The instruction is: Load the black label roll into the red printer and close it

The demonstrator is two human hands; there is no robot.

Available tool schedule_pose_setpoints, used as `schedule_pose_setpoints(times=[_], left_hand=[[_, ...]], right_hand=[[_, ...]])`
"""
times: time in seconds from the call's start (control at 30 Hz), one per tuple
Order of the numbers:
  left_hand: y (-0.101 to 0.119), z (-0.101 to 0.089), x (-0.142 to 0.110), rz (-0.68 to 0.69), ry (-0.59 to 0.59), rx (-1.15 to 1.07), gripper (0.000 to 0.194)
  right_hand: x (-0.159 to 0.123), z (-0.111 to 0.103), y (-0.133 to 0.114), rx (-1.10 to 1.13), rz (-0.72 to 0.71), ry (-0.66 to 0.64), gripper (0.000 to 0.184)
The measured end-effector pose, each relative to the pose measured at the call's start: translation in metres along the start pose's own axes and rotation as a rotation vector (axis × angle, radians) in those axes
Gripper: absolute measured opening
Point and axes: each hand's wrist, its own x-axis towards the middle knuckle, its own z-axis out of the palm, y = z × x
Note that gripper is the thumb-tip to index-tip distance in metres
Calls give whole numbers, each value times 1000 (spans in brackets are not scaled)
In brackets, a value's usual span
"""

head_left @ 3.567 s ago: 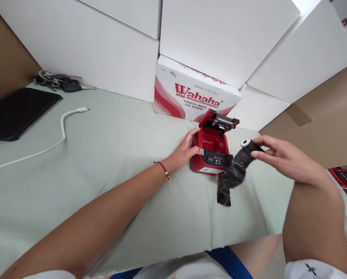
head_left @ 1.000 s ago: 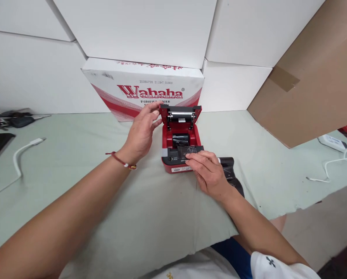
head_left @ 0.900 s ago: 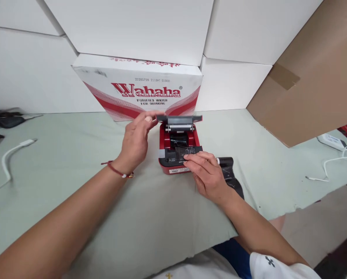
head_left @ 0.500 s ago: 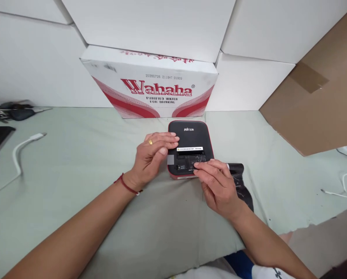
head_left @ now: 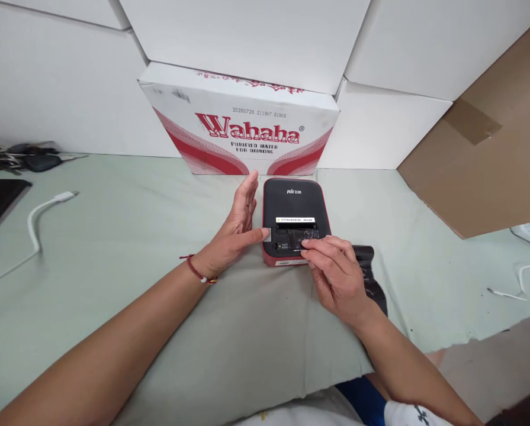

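Compact printer point(head_left: 294, 204): likely light, rigid; hold by sides. Left hand point(head_left: 231, 236): grip apart, thumb at grey tab point(head_left: 269, 238). Right hand point(head_left: 338, 278): on probably limp black strip point(head_left: 296, 238), pinch unclear.

Printer point(head_left: 294, 204) is set mid-frame on the cloth point(head_left: 247, 355); carton point(head_left: 247, 131) placed behind it, film strip point(head_left: 373, 281) laid to its right. Cable point(head_left: 32, 229) laid at left, keys point(head_left: 42, 161) placed upper left.

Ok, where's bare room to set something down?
The green cloth is open between the left white cable and the left hand, and between the black strip and right white cord. Crowded: around the printer, with the right hand, strip and Wahaha carton close.
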Motion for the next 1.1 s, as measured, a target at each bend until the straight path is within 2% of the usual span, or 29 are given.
schedule_pose_setpoints(times=[0.27, 0.37, 0.43, 0.5, 0.6, 0.67, 0.77, 0.83, 0.97, 1.03, 1.1], left_hand=[[-3, 6, -3, -63, -86, -164, 103], [-6, 9, 0, -65, -85, -225, 105], [-9, 9, 2, -69, -70, -239, 108], [-12, 9, 2, -78, -70, -249, 109], [-17, 9, 3, -78, -74, -244, 108], [-20, 9, 3, -76, -67, -225, 105], [-22, 8, 5, -77, -52, -185, 100], [-23, 8, 6, -74, -49, -164, 98], [-23, 7, 8, -62, -57, -162, 97], [-23, 7, 8, -62, -61, -169, 96], [-22, 7, 8, -67, -65, -174, 96]], right_hand=[[-1, 2, 0, -11, -3, 6, 55], [8, -9, -2, 18, 19, -30, 42], [21, -22, -2, 107, 84, -104, 26], [42, -36, 2, 200, 228, -187, 16], [85, -45, 14, 159, 427, -321, 22], [114, -37, 23, 11, 437, -519, 21], [147, -10, 31, -288, 381, -882, 28], [159, 9, 31, -470, 374, -1014, 36], [165, 29, 28, -596, 422, -1064, 31], [162, 25, 25, -599, 440, -1058, 30], [156, 8, 19, -524, 478, -993, 31]])
